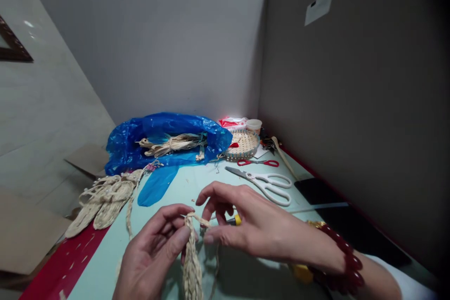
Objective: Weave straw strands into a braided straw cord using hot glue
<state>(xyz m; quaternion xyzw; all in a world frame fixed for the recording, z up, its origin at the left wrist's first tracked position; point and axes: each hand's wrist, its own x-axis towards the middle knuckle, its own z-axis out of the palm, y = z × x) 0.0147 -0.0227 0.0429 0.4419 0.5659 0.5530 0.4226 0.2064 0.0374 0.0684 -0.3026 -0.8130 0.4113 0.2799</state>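
Observation:
My left hand (pixel 156 248) is closed on a braided straw piece (pixel 192 267), with thumb and fingers near its upper end. The piece hangs downward out of the bottom of the view. From its top a thin straw strand (pixel 201 220) runs across to my right hand (pixel 239 218), whose thumb and curled fingers close around it. A tool handle (pixel 234 221), black with a yellow end, shows under the right palm. Its tip is hidden, and I cannot tell how firmly it is held. A loose strand (pixel 217 262) dangles below the right thumb.
White-handled scissors (pixel 269 185) and red-handled scissors (pixel 258 163) lie beyond my right hand. A blue plastic bag (pixel 119 145) holds straw bundles (pixel 172 144). Woven sandals (pixel 105 201) rest at left, a shallow basket (pixel 242 145) behind. Grey panels (pixel 197 47) enclose the table (pixel 197 180).

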